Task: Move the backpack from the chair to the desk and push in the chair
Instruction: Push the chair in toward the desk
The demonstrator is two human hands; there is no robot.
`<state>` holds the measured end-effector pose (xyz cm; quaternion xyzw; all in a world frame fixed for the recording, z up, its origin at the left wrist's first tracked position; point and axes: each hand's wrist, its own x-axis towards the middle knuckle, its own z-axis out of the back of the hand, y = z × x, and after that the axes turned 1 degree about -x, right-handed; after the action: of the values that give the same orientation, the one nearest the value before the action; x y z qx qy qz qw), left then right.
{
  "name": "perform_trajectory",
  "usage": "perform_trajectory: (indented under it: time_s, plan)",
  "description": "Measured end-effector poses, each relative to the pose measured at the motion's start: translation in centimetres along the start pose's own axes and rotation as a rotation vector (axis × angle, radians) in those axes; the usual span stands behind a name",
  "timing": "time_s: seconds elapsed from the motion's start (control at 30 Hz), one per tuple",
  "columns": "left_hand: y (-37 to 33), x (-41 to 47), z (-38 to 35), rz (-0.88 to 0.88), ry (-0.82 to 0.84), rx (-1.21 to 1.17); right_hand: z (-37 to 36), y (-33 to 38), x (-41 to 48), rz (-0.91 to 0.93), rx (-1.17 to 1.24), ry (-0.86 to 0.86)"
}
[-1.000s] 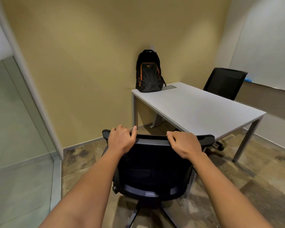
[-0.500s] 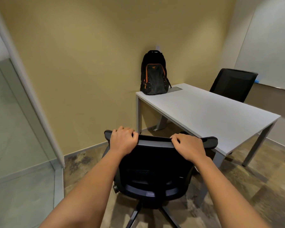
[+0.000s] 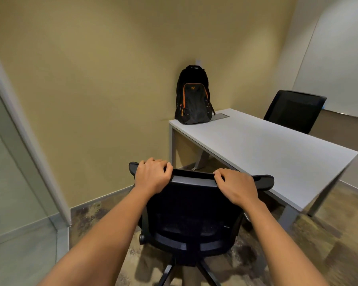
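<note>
A black backpack (image 3: 193, 98) with orange trim stands upright on the far left corner of the white desk (image 3: 267, 149), leaning against the yellow wall. In front of me is a black mesh office chair (image 3: 192, 213) on castors, its back towards me, beside the desk's near long edge. My left hand (image 3: 152, 175) grips the left part of the backrest's top rail. My right hand (image 3: 236, 186) grips the right part of the same rail. The chair's seat is hidden behind its backrest.
A second black chair (image 3: 293, 110) stands at the desk's far side, under a whiteboard (image 3: 337, 67). A glass partition with a white frame (image 3: 27, 139) runs along the left. The desk's near leg (image 3: 287, 217) stands right of my chair. Patterned carpet covers the floor.
The chair and both hands have shifted right and closer to the desk's near edge. The desk and backpack appear further right and lower in the view. My grip on the rail is unchanged.
</note>
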<state>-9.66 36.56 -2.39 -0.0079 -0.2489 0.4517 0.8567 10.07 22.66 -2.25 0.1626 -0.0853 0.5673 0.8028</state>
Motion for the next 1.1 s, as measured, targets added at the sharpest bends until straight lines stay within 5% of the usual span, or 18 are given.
perform_trajectory:
  time_s: [0.33, 1.1]
  plan:
    - [3.5, 6.9, -2.7, -0.079, 0.021, -0.030, -2.0, 1.7, 5.9, -0.128, 0.001, 0.050]
    - [17.8, 24.7, -7.3, -0.395, 0.064, -0.210, -9.0, 14.5, 18.5, -0.471, -0.199, -0.183]
